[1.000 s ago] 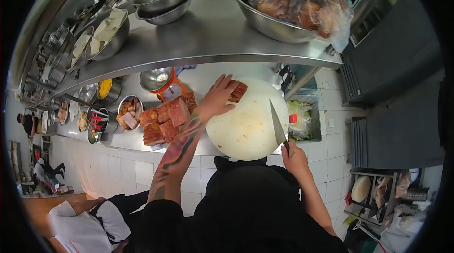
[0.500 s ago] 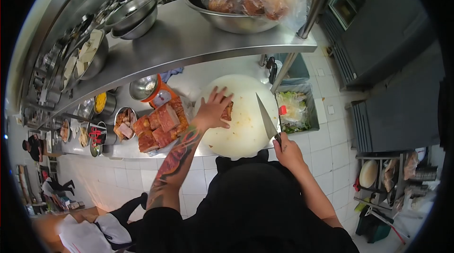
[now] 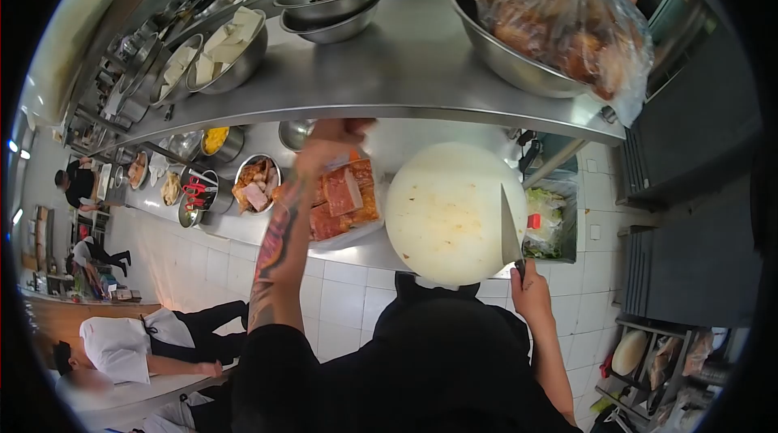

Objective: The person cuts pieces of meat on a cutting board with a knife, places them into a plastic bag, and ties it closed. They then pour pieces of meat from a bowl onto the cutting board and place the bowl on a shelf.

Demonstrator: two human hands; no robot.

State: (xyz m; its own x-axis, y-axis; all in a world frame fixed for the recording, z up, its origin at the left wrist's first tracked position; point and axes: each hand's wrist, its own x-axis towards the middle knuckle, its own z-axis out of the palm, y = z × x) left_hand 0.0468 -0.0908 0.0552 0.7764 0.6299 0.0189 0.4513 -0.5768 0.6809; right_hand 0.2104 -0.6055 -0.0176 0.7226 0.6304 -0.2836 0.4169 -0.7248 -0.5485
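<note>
Left grip [image 3: 342, 131] shifted, knife [image 3: 509, 229] in right grip [image 3: 531, 281]

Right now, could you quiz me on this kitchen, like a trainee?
1. Which hand holds the pointed, dark-handled metal knife?
2. True or false: a chunk of meat lies on the round white cutting board.
3. Which sits in the wide silver metal bowl at the right of the steel shelf: (a) white blocks, (b) a clear plastic bag of brown food, (c) yellow food?

Key: 1. The right hand. 2. False. 3. (b).
</note>
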